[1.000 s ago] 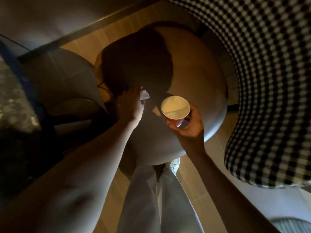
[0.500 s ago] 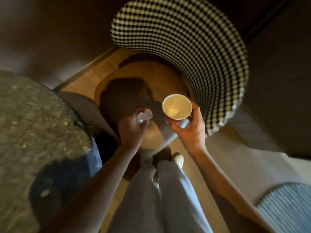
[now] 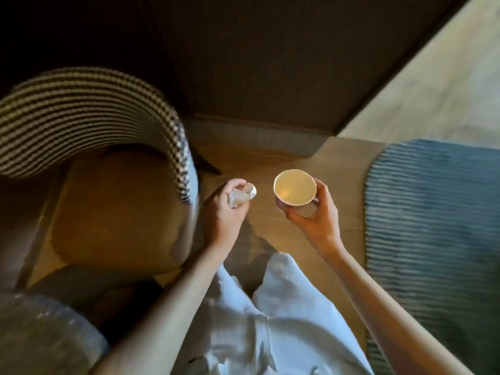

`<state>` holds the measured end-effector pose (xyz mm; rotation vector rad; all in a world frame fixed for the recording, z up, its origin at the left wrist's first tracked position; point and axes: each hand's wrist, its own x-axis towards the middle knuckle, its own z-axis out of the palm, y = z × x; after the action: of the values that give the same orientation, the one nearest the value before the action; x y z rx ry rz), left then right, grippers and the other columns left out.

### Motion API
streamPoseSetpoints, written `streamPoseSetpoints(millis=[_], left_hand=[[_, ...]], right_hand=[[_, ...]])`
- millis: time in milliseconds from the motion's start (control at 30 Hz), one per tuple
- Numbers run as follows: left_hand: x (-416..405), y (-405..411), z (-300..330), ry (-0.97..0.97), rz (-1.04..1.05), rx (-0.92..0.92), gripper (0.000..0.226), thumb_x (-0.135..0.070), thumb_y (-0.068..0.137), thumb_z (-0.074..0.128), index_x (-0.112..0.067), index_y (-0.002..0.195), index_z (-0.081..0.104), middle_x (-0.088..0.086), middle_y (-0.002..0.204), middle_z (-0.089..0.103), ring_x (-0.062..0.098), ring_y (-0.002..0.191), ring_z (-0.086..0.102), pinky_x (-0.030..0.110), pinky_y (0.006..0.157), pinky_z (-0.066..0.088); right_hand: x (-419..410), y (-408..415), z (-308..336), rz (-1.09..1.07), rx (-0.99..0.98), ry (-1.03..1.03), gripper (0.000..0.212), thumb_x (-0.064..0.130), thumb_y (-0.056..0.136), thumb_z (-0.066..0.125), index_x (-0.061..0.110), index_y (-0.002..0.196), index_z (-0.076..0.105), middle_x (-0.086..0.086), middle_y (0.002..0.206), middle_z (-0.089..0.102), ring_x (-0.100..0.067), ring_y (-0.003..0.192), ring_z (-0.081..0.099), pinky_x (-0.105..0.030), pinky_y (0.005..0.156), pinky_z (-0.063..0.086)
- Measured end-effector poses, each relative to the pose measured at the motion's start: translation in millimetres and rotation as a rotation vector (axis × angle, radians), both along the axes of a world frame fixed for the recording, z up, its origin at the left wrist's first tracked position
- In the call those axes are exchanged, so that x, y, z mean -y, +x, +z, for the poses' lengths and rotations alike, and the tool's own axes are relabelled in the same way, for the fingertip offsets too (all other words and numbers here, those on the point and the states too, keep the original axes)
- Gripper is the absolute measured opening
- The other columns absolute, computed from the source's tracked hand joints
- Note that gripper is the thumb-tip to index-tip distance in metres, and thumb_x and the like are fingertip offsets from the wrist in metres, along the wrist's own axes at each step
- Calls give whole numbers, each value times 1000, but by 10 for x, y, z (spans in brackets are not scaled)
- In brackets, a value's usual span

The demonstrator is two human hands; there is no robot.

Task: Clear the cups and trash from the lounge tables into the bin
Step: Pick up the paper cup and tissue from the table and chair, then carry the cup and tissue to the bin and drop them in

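A person stands over a wooden floor (image 3: 338, 169), the right hand (image 3: 315, 220) curled around an upright paper cup (image 3: 295, 191) and the left hand (image 3: 226, 212) closed on a crumpled napkin (image 3: 241, 196), both apparently carried toward an unseen bin.

A lounge: a houndstooth armchair (image 3: 89, 115) with a tan seat, wood floor (image 3: 259, 163), striped rug (image 3: 433, 212).
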<state>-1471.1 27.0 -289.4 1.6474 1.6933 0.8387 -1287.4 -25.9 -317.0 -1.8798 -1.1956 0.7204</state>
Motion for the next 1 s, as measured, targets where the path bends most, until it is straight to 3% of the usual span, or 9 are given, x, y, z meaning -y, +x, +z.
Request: streamPoseSetpoints(millis=[133, 267, 467, 600, 833, 933, 1000], left_hand=[[33, 1105, -64, -9, -248, -37, 26, -13, 74, 78, -18, 99, 70, 2, 95, 73, 23, 86, 67, 34, 69, 57], [177, 2125, -157, -18, -447, -64, 28, -17, 76, 77, -22, 102, 68, 2, 99, 72, 23, 89, 65, 40, 73, 57], [135, 3374, -158, 16, -578, -27, 26, -24, 77, 77, -25, 101, 67, -3, 99, 71, 17, 87, 66, 37, 73, 59], [-170, 4131, -163, 0, -701, -44, 23, -29, 77, 76, -26, 98, 68, -6, 91, 72, 16, 82, 66, 27, 72, 56], [-1038, 5735, -156, -62, -900, 25, 25, -42, 82, 70, -26, 100, 66, -8, 86, 68, 12, 77, 65, 21, 61, 52], [-1348, 6448, -99, -34, -1013, 1, 29, -47, 81, 71, -27, 103, 67, -13, 85, 66, 7, 73, 62, 13, 57, 45], [-1469, 6926, -102, -54, -1089, 14, 32, -48, 79, 72, -26, 103, 67, -14, 85, 65, 7, 73, 62, 16, 55, 48]], right_hand=[[415, 1031, 20, -217, -15, 21, 72, 25, 64, 87, 26, 124, 47, 10, 117, 57, 2, 95, 57, -3, 76, 42], [834, 1884, 7, -390, -22, 17, 74, 30, 64, 87, 30, 125, 45, 14, 118, 54, 10, 98, 53, -2, 76, 41], [1171, 2880, 29, -573, -23, 37, 70, 24, 69, 85, 15, 127, 47, 3, 121, 56, -1, 104, 53, -11, 85, 46], [1039, 3485, 47, -691, -38, 71, 69, 22, 70, 84, 10, 127, 48, -1, 122, 57, -1, 106, 53, -11, 87, 45], [389, 4690, 66, -882, 9, 76, 72, 24, 69, 85, 7, 128, 47, -3, 123, 56, -8, 108, 53, -26, 92, 50], [148, 5266, 128, -985, 81, 44, 73, 27, 69, 85, 7, 128, 47, -7, 124, 56, -8, 105, 53, -21, 87, 50], [83, 5660, 135, -1048, 129, 22, 72, 28, 69, 85, 7, 128, 48, -8, 123, 56, -8, 103, 53, -20, 84, 49]])
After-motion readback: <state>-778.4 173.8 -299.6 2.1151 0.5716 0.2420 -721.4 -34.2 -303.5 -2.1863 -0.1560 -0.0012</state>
